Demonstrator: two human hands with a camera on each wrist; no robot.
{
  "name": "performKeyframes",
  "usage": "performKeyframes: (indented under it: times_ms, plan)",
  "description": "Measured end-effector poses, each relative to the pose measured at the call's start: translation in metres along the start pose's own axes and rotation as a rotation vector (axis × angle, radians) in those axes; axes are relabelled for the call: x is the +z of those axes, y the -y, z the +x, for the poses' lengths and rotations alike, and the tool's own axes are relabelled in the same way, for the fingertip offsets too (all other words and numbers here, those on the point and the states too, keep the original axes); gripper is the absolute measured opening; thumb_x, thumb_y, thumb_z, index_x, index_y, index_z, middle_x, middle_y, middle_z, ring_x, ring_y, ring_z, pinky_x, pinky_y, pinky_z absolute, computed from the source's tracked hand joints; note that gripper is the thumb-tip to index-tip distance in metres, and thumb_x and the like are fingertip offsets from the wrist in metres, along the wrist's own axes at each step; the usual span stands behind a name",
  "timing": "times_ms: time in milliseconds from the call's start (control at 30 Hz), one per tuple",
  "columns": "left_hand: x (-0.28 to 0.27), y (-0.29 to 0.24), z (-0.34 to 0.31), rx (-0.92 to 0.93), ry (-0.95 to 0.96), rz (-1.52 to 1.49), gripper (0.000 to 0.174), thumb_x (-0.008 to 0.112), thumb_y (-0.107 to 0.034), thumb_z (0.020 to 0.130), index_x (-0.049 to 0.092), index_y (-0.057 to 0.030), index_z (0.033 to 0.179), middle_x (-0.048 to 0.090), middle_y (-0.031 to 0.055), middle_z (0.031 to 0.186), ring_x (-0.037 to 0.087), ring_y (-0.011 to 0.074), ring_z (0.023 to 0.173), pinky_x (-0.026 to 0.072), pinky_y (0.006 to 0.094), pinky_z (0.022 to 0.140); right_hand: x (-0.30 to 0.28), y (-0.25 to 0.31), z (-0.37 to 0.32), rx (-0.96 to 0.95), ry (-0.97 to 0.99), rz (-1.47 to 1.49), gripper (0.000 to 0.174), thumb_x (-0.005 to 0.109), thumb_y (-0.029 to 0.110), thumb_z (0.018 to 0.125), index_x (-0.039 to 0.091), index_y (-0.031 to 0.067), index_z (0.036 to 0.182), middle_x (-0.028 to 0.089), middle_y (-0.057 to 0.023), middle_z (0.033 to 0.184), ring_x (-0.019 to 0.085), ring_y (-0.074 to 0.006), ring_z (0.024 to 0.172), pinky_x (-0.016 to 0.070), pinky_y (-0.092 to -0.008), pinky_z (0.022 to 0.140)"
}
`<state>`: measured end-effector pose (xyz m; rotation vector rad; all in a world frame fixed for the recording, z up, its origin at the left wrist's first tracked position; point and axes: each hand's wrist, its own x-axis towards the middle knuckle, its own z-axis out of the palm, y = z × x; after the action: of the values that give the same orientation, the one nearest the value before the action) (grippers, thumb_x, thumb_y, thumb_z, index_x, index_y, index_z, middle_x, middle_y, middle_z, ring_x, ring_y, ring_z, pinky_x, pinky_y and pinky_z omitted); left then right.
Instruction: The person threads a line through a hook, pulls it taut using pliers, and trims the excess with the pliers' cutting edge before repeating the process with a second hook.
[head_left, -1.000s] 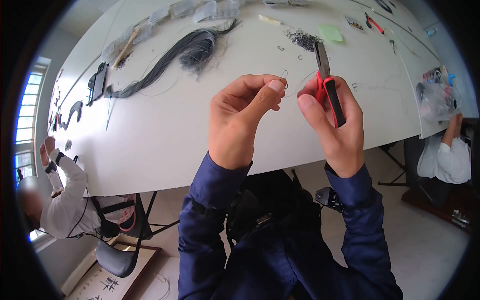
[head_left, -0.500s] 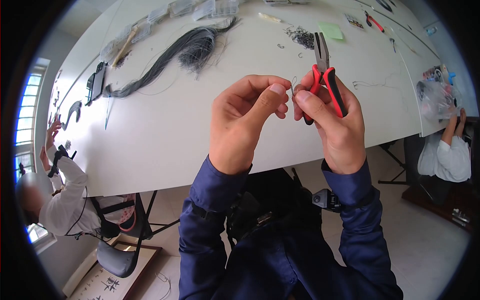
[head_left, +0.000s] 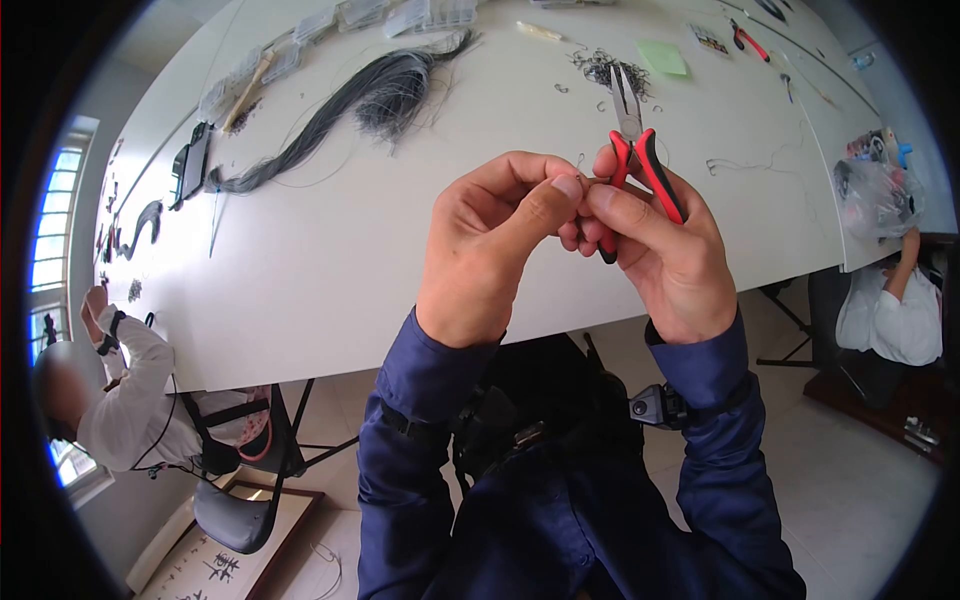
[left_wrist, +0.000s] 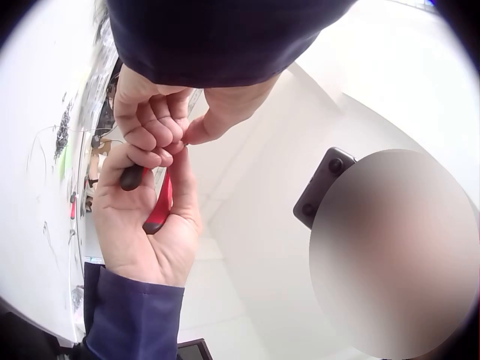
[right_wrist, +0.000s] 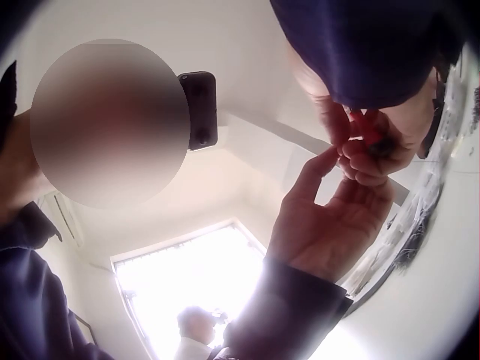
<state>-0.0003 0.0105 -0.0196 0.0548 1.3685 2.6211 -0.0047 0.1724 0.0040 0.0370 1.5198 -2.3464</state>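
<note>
In the head view my left hand [head_left: 485, 250] pinches a thin fishing line between thumb and index finger. A small line loop [head_left: 580, 160] sticks up beyond the fingertips; the rest is hidden by the fingers. My right hand [head_left: 672, 250] holds long-nose pliers [head_left: 627, 120] with red and black handles against its palm, jaws spread and pointing away from me. Its thumb and fingertips meet those of the left hand at the line. Both wrist views show the fingertips together, with the pliers' handle ends [left_wrist: 156, 225] lying in the right palm.
Beyond the pliers lies a heap of dark fish hooks [head_left: 598, 68], beside a green paper [head_left: 663, 58]. A grey bundle of line [head_left: 340, 110] stretches across the table [head_left: 300, 290]. Clear plastic boxes [head_left: 445, 14] line the back. People sit at both sides.
My right hand has come left to meet the left fingertips at the line. The pliers have shifted left and their jaws have spread apart.
</note>
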Motion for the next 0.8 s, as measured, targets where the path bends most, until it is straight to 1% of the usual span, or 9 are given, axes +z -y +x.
performKeyframes:
  times_ms: [167,333,433,533,633,667,767,800]
  plan:
    - [0.002,0.001,-0.001,0.005,-0.001,-0.002,0.014,0.062,-0.009,0.095,0.064,0.0046,0.1,0.067,0.0079,0.082,0.062,0.0147,0.073,0.0485,0.028,0.071,-0.004,-0.001,0.0,0.004,0.019,0.022,0.019,0.066,0.012,0.093,0.061,0.0018,0.108,0.065,-0.0054,0.083,0.057,-0.0125,0.075,0.0438,-0.0267,0.069]
    - [0.001,-0.001,-0.002,-0.007,0.012,0.016,0.016,0.061,-0.01,0.096,0.064,0.0049,0.101,0.067,0.0076,0.082,0.061,0.0142,0.073,0.0483,0.0276,0.071,-0.009,0.0,0.002,0.05,0.054,0.059,0.021,0.067,0.013,0.092,0.061,0.0014,0.109,0.065,-0.0057,0.085,0.058,-0.0135,0.075,0.0458,-0.028,0.071]
    - [-0.001,-0.007,-0.002,-0.013,0.014,0.1,0.016,0.063,-0.007,0.094,0.064,0.0048,0.105,0.067,0.0072,0.091,0.06,0.013,0.08,0.0487,0.0278,0.07,-0.01,0.004,0.001,0.096,0.071,0.132,0.024,0.067,0.013,0.091,0.061,0.0004,0.11,0.064,-0.0073,0.087,0.059,-0.0148,0.076,0.0474,-0.0293,0.072]
    - [0.004,-0.008,0.0,0.378,-0.101,0.445,0.02,0.067,0.0,0.088,0.067,0.0013,0.108,0.065,0.0063,0.097,0.059,0.0138,0.088,0.0491,0.0287,0.07,-0.016,0.008,0.002,0.191,0.138,0.223,0.027,0.066,0.013,0.09,0.06,-0.0009,0.112,0.064,-0.009,0.088,0.061,-0.0162,0.076,0.049,-0.0307,0.071]
    - [-0.01,-0.017,0.002,0.614,0.112,0.78,0.029,0.07,0.007,0.079,0.071,-0.0043,0.106,0.063,0.0066,0.102,0.058,0.0163,0.093,0.0496,0.0305,0.071,-0.02,0.013,0.0,0.258,0.182,0.256,0.027,0.065,0.012,0.09,0.059,-0.002,0.113,0.063,-0.0097,0.089,0.062,-0.0172,0.075,0.0506,-0.0318,0.069]
    - [-0.011,-0.025,-0.002,0.572,0.163,0.908,0.025,0.072,0.006,0.081,0.07,-0.0002,0.106,0.058,0.0104,0.112,0.058,0.0176,0.097,0.0501,0.0324,0.082,-0.02,0.013,0.0,0.273,0.191,0.259,0.027,0.065,0.012,0.09,0.059,-0.0023,0.112,0.063,-0.0098,0.088,0.062,-0.0174,0.074,0.0512,-0.0321,0.068]
    - [-0.014,-0.023,0.002,0.708,0.208,0.968,0.026,0.073,0.008,0.079,0.071,-0.0009,0.103,0.06,0.0104,0.11,0.059,0.0192,0.097,0.0496,0.0323,0.083,-0.018,0.012,0.0,0.327,0.197,0.153,0.026,0.059,0.015,0.092,0.058,0.0025,0.116,0.056,-0.006,0.086,0.054,-0.0166,0.074,0.0459,-0.0332,0.066]
    - [-0.014,-0.024,0.002,0.711,0.231,1.003,0.025,0.073,0.009,0.078,0.071,-0.001,0.102,0.06,0.0103,0.108,0.059,0.0195,0.097,0.0495,0.0323,0.083,-0.018,0.011,0.0,0.324,0.207,0.156,0.027,0.059,0.015,0.093,0.058,0.0018,0.116,0.056,-0.0064,0.086,0.054,-0.0169,0.074,0.0461,-0.0334,0.066]
